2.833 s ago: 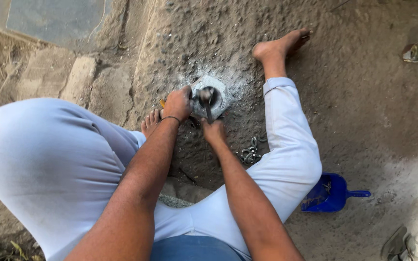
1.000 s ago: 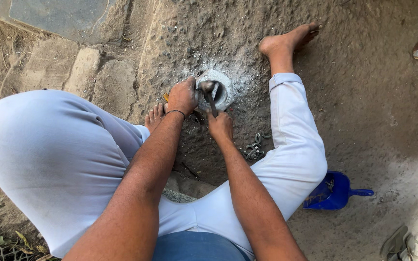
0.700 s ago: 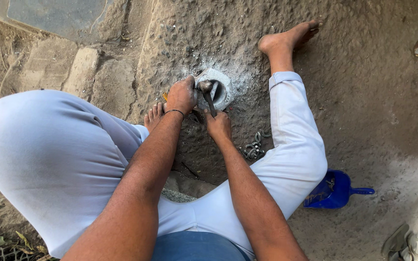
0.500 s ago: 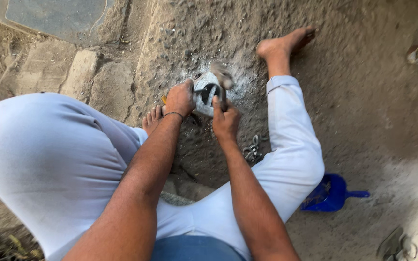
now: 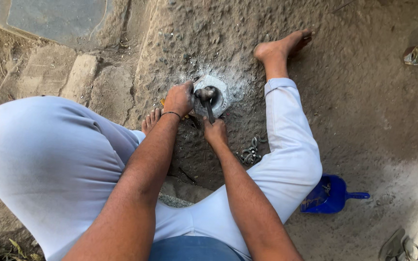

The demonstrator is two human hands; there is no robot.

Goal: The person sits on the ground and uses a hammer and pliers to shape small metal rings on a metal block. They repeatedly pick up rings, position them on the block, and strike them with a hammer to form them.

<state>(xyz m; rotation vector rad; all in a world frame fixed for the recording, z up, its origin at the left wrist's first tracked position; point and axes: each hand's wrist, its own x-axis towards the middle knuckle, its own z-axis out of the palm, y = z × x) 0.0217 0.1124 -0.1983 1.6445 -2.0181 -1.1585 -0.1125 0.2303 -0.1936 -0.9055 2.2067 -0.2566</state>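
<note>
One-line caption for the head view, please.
Seated on bare ground, left hand steadies a pale round block while right hand grips a hammer over it.

Blue scoop (image 5: 332, 195): on dirt, well right of and nearer than the right hand.
Metal chain bits (image 5: 250, 154): just right of that hand.
Sandal (image 5: 396, 246): far lower right.
Stone blocks (image 5: 81, 79): left of the left hand.
</note>
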